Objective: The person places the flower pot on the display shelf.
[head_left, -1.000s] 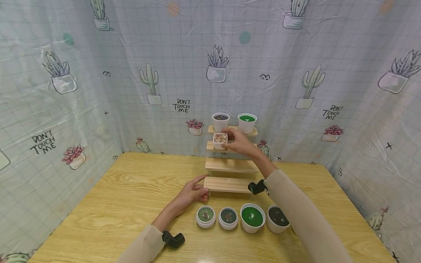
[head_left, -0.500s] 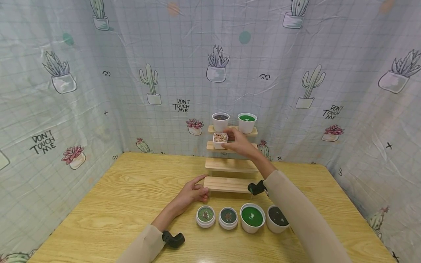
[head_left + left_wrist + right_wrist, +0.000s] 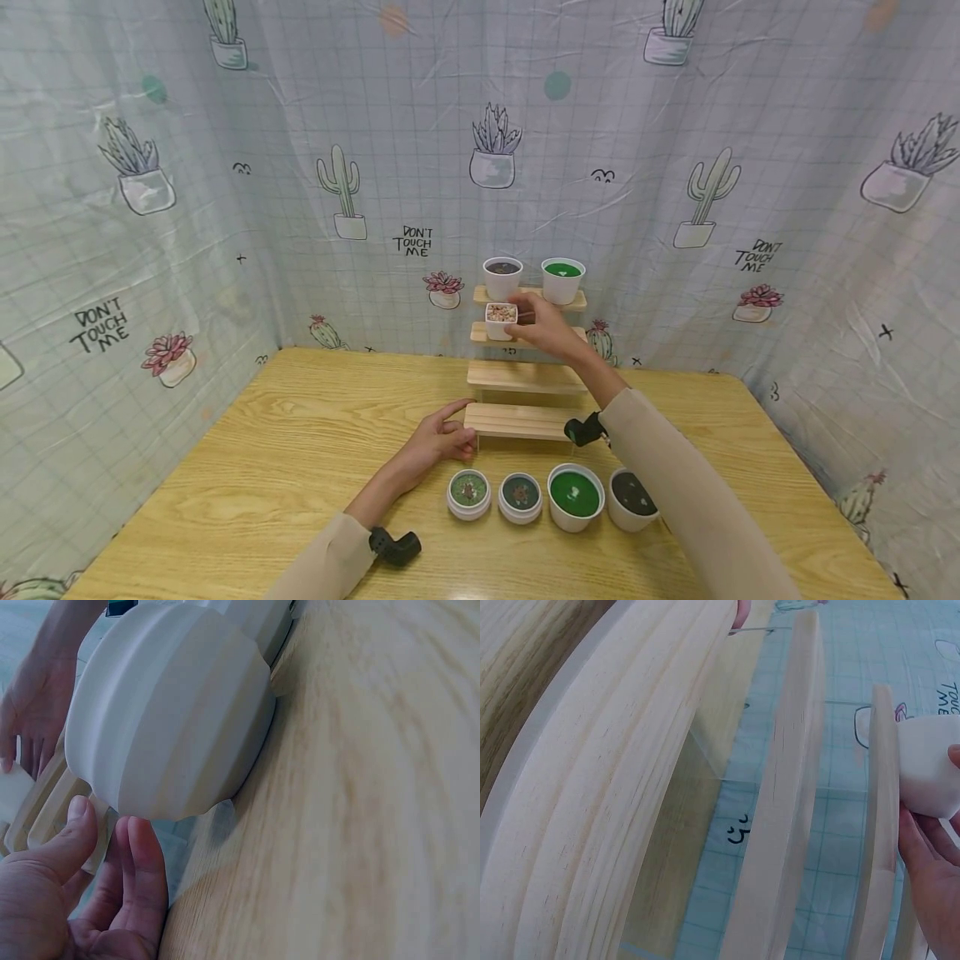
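A small square white pot [image 3: 501, 323] of pebbles sits at the left of the second-highest step of a wooden tiered stand [image 3: 525, 377]. Thumb and fingers of my right hand [image 3: 547, 328] grip it from its right side; the right wrist view shows the white pot [image 3: 928, 761] against the plank. My left hand [image 3: 431, 446] holds the left end of the lowest step, thumb at the front edge and index finger along the end. In the left wrist view, a ribbed white pot [image 3: 172, 712] partly hides the step beyond the left hand [image 3: 90, 892].
On the top step stand a dark-filled white pot [image 3: 502, 282] and a green-filled one [image 3: 562, 283]. In front of the stand is a row: two small round pots [image 3: 468, 508], [image 3: 521, 512], a larger green-filled pot [image 3: 576, 521] and a dark-filled pot [image 3: 630, 512], partly behind the right sleeve.
Almost nothing differs. The right index finger has shifted slightly at the pot's rim; pot and left hand stay in place.
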### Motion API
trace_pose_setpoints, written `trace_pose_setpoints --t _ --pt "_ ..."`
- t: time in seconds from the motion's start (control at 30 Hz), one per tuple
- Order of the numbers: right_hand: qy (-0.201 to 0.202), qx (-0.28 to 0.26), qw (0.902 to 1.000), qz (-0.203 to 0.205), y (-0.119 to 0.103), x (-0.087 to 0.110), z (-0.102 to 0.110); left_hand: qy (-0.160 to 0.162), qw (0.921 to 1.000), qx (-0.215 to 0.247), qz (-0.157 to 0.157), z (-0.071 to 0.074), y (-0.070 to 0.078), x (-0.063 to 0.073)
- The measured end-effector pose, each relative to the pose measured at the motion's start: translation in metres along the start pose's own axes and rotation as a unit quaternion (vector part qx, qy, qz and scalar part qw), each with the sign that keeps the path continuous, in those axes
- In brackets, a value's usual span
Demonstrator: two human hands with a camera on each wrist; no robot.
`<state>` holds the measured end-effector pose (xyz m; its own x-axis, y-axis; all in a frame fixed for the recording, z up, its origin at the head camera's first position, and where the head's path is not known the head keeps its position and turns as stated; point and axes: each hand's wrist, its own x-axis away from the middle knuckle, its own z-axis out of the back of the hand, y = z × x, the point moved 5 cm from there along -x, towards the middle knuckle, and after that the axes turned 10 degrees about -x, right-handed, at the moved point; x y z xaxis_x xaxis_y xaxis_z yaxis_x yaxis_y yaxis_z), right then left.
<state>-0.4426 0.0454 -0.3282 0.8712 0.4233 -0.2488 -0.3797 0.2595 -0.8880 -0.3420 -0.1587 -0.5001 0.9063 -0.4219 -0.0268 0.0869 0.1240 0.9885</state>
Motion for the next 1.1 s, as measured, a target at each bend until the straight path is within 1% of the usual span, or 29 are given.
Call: trace_pose_setpoints --t 0.33,0.47,0.67,0.77,0.93,1.1 --pt "0.002 -0.022 0.9997 -0.007 0.001 0.000 -0.001 0.001 1.0000 0.000 -0.002 0.000 0.001 0.000" --pt "-0.002 -0.022 0.9997 -0.008 0.001 0.001 -0.001 0.003 1.0000 -0.004 0.002 0.000 0.001 0.000" --pt "-0.012 -0.036 0.9992 -0.008 0.002 0.003 0.000 0.002 1.0000 -0.003 0.002 -0.001 0.000 -0.001" --pt "-0.020 -0.042 0.9989 -0.001 0.002 0.003 -0.001 0.000 1.0000 0.000 0.001 -0.001 0.000 -0.001" --pt "-0.029 -0.050 0.9983 0.007 -0.001 0.008 0.000 -0.002 1.0000 0.001 -0.002 -0.002 0.002 0.000" --pt "-0.030 -0.038 0.9988 -0.007 0.001 0.015 0.007 -0.001 1.0000 0.001 0.000 -0.001 0.001 0.000"
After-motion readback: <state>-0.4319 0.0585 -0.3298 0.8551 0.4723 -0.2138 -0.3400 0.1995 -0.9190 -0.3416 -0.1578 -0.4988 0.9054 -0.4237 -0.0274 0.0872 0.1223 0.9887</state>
